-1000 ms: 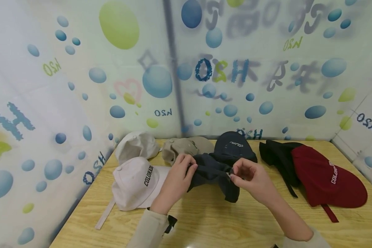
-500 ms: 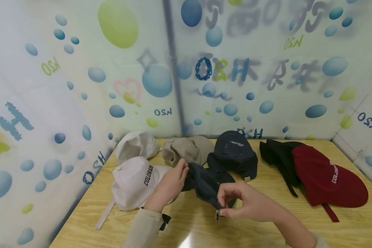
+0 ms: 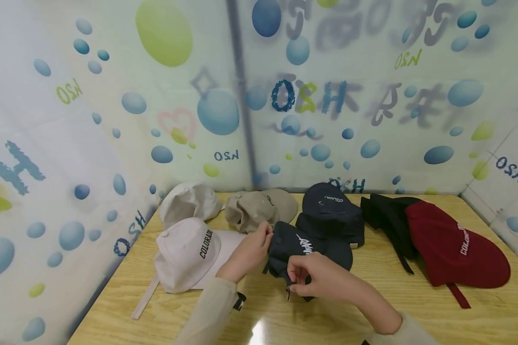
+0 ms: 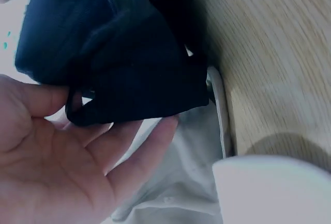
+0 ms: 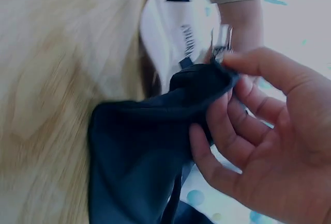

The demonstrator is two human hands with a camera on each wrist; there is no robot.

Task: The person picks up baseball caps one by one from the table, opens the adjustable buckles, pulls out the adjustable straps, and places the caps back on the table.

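Note:
A dark navy baseball cap [image 3: 285,239] with white lettering is held up between both hands in the middle of the table. My left hand [image 3: 250,249] pinches its left edge; in the left wrist view, the thumb and fingers of the left hand [image 4: 62,157] hold the dark band [image 4: 145,94]. My right hand [image 3: 323,275] pinches the cap's back strap near a small metal buckle [image 3: 288,292]. In the right wrist view, the buckle [image 5: 221,48] sticks out past the thumb and fingertips of the right hand [image 5: 274,120], and the cap [image 5: 139,157] hangs below.
On the wooden table [image 3: 155,326], a white cap [image 3: 187,254] lies left of the hands. Behind stand an off-white cap [image 3: 185,203], a beige cap [image 3: 250,208] and another navy cap [image 3: 328,206]. A black cap [image 3: 388,215] and a red cap [image 3: 449,249] overlap at right.
The held cap has turned, bringing its white lettering into view. My right hand has moved left and down with the buckle end. The navy cap behind has shifted slightly right.

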